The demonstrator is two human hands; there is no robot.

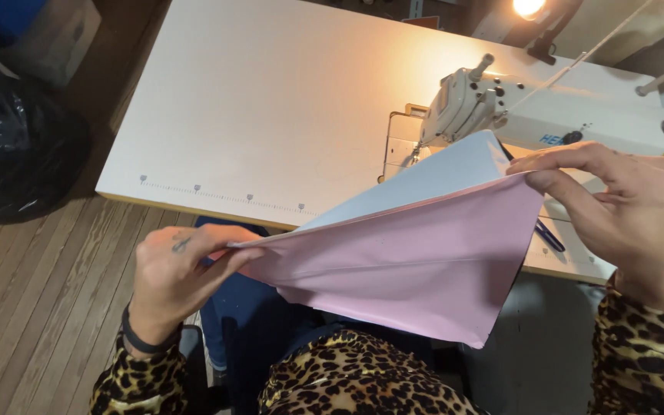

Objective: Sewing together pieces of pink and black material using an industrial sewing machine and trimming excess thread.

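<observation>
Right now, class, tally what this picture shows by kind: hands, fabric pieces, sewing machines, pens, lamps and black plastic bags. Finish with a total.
Hands: 2, the left hand and right hand, each pinching a corner
Fabric pieces: 1, the pink fabric
Sewing machines: 1, the white sewing machine
Pens: 1, the blue pen
Lamps: 1, the lit lamp
Black plastic bags: 1, the black bag
Total: 7

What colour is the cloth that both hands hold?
The cloth is pale pink, its upper layer whitish; the head view shows it.

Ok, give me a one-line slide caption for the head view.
Both hands, left and right, pinch opposite corners of folded pink fabric in front of a white sewing machine on its table.
</observation>
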